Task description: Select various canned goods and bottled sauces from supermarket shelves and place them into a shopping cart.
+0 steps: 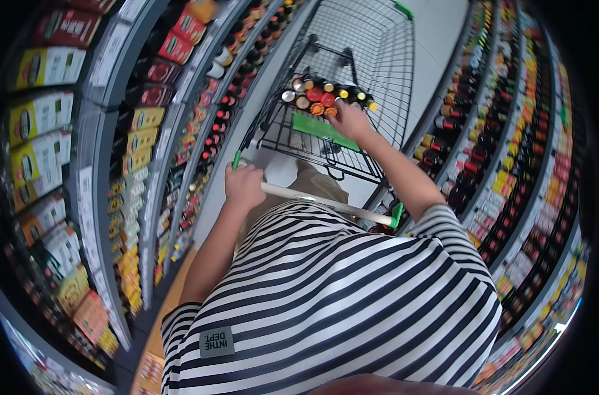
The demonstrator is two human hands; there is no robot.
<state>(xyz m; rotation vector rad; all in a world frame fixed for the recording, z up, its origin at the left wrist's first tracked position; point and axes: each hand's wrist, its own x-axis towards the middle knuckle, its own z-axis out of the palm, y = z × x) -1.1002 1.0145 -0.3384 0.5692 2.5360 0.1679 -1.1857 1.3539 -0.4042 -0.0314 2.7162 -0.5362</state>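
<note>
My left hand (245,184) is closed around the left end of the white handle (329,202) of a shopping cart. My right hand (351,119) reaches into the wire cart (388,64), its fingers at the near edge of a group of bottles and jars (320,97) with red, orange, yellow and pale caps. Those containers stand close together behind a green panel (321,129). The fingertips touch or nearly touch an orange-capped jar (331,112); blur hides whether they grip anything.
Shelves of boxes, jars and bottles (146,118) rise close on the left. More shelves with dark bottles and jars (457,123) line the right, near the cart's side. Pale floor tiles (435,34) show beyond the cart. A wooden-coloured surface (173,301) lies at lower left.
</note>
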